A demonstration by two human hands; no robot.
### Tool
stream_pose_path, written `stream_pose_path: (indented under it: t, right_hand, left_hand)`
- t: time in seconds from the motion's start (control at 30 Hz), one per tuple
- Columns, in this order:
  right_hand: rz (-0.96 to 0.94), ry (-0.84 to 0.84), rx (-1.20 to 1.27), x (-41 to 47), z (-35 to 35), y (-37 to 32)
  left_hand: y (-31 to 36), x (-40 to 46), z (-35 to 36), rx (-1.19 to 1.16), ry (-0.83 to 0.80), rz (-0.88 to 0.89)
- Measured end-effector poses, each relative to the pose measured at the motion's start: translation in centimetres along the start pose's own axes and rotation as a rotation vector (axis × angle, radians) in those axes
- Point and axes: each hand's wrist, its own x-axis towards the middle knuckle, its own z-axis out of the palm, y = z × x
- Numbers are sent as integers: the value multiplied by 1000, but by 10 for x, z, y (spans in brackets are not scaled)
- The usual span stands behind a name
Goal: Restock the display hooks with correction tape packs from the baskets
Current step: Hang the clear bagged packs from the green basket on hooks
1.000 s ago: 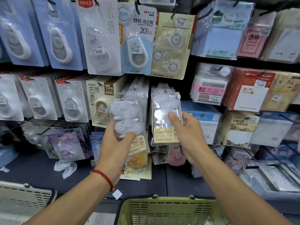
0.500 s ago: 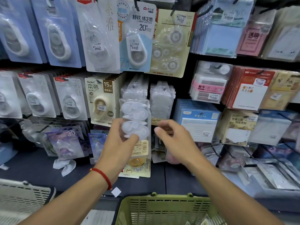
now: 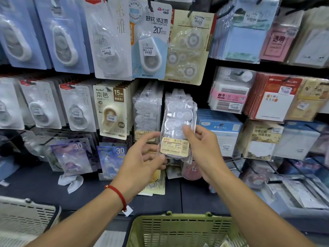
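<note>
Fingers of the right hand (image 3: 204,150) are pinching a clear correction tape pack (image 3: 178,125) by its side in front of its hook row, while the left hand (image 3: 140,163) is loosely cupping its lower corner; it is looking light, crinkly and slippery.

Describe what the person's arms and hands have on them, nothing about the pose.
Both forearms are bare, with no sleeves in view and no gloves. The left hand has a thin red cord bracelet at its wrist. The right hand shows no ring, watch or band.
</note>
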Motion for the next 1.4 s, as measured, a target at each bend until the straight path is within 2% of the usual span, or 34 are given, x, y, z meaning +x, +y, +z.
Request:
stream_pose_path:
  t: [0.47, 0.53, 0.67, 0.77, 0.87, 0.93, 1.0, 1.23, 1.4]
  right_hand:
    - [-75, -43, -8, 8, -10, -11]
    - [-109, -2, -175, 10, -11, -8]
    - [-276, 83, -950, 9, -17, 14]
    - [-566, 14, -1111, 5, -17, 28]
    - [-651, -115, -1227, 16, -5, 37]
    - [-611, -166, -1346, 30, 8, 41]
    - [-531, -147, -1408, 46, 19, 46]
    - [-387, -49, -1421, 106, 45, 64]
    - [-319, -85, -1445, 147, 46, 65]
  left_hand:
    - [-1, 2, 1, -54, 40, 60]
    - [-4, 6, 0, 30, 31, 41]
    - [-18, 11, -10, 501, -7, 48]
    - [-23, 17, -19, 786, 46, 168]
    - [-24, 28, -22, 959, 45, 303]
    - [-26, 34, -21, 1044, 47, 345]
    - [-31, 39, -20, 1094, 45, 352]
    - [-50, 47, -31, 1155, 5, 283]
    - [-56, 54, -32, 1172, -19, 309]
